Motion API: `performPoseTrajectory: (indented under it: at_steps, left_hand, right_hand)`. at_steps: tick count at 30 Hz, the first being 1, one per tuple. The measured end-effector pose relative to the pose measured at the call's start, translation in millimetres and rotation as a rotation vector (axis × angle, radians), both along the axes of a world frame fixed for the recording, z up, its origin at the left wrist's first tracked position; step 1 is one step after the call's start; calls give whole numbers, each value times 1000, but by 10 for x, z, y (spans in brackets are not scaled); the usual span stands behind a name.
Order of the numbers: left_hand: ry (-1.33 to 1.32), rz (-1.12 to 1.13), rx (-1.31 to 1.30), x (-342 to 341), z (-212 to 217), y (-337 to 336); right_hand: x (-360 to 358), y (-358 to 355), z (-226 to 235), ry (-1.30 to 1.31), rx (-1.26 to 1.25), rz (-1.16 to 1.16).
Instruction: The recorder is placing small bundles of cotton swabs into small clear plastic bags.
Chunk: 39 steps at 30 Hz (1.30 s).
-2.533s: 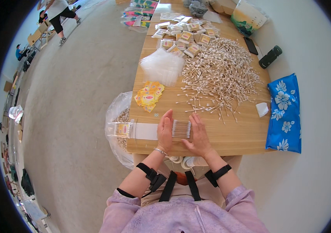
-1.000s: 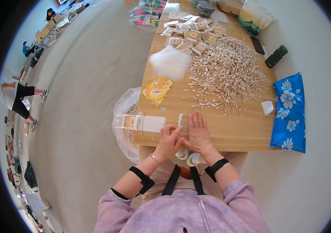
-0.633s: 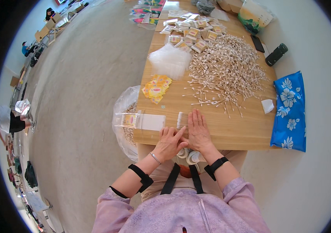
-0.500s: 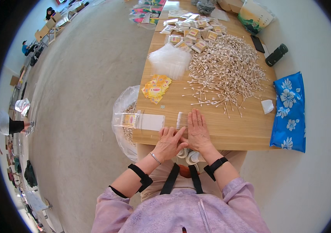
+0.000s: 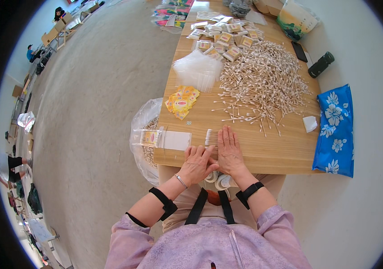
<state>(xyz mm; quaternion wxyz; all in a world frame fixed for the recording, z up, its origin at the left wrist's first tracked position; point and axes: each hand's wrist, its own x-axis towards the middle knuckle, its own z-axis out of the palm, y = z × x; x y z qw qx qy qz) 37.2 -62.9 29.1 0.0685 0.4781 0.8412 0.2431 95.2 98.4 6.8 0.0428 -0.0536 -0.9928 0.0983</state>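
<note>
A small row of cotton swabs (image 5: 210, 137) lies side by side at the table's near edge. My right hand (image 5: 230, 152) is laid flat with its fingers stretched along the row's right side. At the row's near end is my left hand (image 5: 196, 162), fingers bent and a little apart, its index finger reaching toward the swabs. It grips nothing that I can see. Left of the row lies a white card-like rectangle (image 5: 177, 140), with a clear pack of swabs (image 5: 149, 138) bearing a yellow label at its left end, jutting over the table edge.
A large heap of loose swabs (image 5: 265, 78) covers the table's middle. Around it are filled packs (image 5: 225, 38), clear bags (image 5: 196, 69), yellow cards (image 5: 182, 102), a phone (image 5: 299, 51), a dark bottle (image 5: 321, 65) and a blue flowered cushion (image 5: 334, 130). A plastic bag of swabs (image 5: 148, 154) hangs left.
My hands keep nearly the same place; no object on the table has visibly moved. At the far left, a person's legs have shifted downward in the view.
</note>
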Motion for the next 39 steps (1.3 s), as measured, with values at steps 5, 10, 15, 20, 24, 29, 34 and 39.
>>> performPoseTrajectory:
  at_steps: [5,10,15,20,24,29,34,39]
  left_hand:
    - [14,4,-8,-14,12,41]
    - [-17,-3,-40,-24,21,34]
    - [-12,23,-12,-29,24,72]
    - [-15,27,-50,-61,61,110]
    - [10,8,-61,-67,50,107]
    - [-10,35,-22,-80,51,140]
    - [-5,36,-38,-103,51,168]
    - [-24,43,-40,-112,-1,163]
  right_hand:
    - [1,6,-8,4,21,-8]
    - [0,-1,35,-12,17,-5]
    - [1,1,21,-59,90,2]
    - [2,7,-6,-16,10,-5]
    - [4,10,-34,-21,19,-9]
    - [1,0,2,-24,1,-7]
    - [-1,5,-6,-15,-3,-7]
    - [3,-2,-13,3,-32,-7]
